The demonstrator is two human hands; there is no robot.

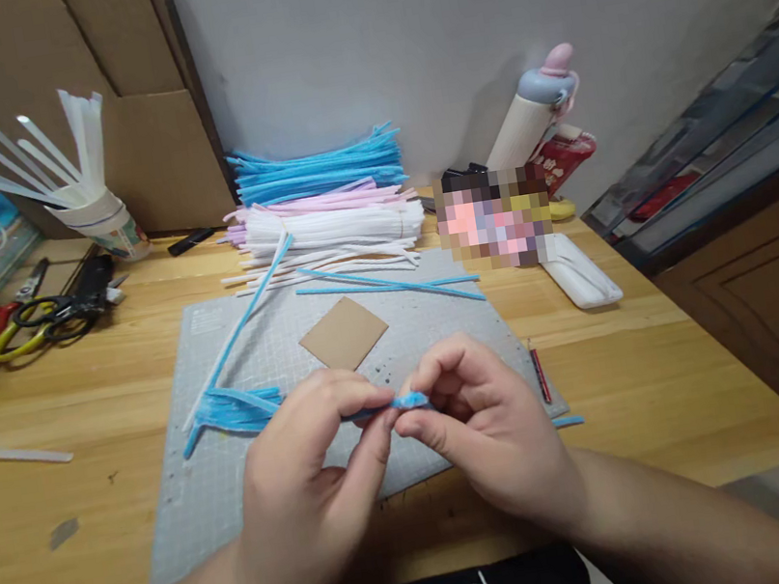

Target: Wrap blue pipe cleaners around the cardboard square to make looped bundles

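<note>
At nine o'clock from the hands, a bundle of blue fuzzy stems (238,410) is lying on the grey mat (203,515). The left hand (294,462) is pinching one side of a blue fuzzy piece (412,401), which is sitting between both hands; at three o'clock, the right hand's (510,435) fingers are closing on its other side. It is looking light, soft and bendable, probably favouring fingertip holds near its ends.
</note>
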